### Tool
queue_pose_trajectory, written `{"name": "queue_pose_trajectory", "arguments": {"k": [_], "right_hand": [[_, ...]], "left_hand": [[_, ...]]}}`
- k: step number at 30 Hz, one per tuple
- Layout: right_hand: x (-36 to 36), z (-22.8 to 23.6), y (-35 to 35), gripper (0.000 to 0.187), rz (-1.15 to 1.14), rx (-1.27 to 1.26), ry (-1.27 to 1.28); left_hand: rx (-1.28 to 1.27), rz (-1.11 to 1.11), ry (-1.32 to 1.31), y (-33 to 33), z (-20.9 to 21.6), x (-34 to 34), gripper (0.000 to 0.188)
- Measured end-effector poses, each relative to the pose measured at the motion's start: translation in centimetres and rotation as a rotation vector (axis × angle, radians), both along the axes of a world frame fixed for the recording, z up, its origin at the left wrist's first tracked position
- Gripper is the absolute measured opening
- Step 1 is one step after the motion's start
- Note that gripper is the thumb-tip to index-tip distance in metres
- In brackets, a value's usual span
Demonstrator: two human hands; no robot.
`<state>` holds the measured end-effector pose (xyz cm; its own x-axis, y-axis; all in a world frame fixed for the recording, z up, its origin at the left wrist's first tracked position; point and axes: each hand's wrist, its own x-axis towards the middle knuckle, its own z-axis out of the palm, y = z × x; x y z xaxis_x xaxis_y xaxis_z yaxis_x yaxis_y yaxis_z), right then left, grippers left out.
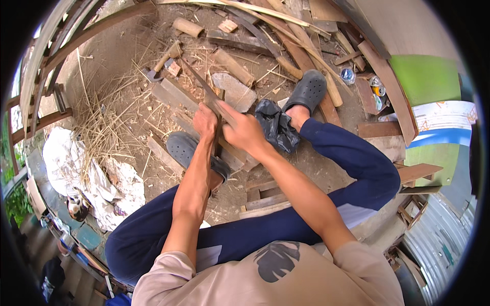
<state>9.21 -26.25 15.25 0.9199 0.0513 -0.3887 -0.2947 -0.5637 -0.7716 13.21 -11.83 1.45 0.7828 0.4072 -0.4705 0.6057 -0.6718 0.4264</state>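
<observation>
My right hand [245,130] is closed round the handle end of a machete [203,84], whose long dark blade points away to the upper left. Close beside it, my left hand [205,121] grips a narrow dark strip of wood [218,140] that stands between my feet. The blade crosses near the top of this strip; whether the two touch I cannot tell. Below the hands lie flat wooden boards [176,96]. To the right, a crumpled black plastic bag [278,127] sits against my right shoe [308,92]. My left shoe [182,148] is beside the boards.
A hatchet [166,60] with a wooden handle lies beyond the boards, near a flat grey stone [234,91] and cut bamboo pieces [232,66]. Thin shavings [117,120] cover the ground at left, beside white sacking [76,163]. Cans [348,76] and planks [390,94] stand at right.
</observation>
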Motion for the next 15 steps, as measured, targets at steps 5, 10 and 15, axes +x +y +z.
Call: {"name": "queue_pose_trajectory", "arguments": {"k": [5,10,15], "right_hand": [[3.0,-1.5,2.6,0.067,-0.042,0.050,-0.043],[-6.3,5.9,-0.8,0.069,-0.019,0.012,0.038],[-14.8,14.7,-5.4,0.068,-0.091,0.057,-0.031]], "left_hand": [[-0.077,-0.025,0.001,1.1,0.6,1.1,0.079],[-0.020,0.036,0.018,0.9,1.9,0.7,0.081],[-0.077,0.042,0.047,0.3,3.3,0.5,0.074]]}}
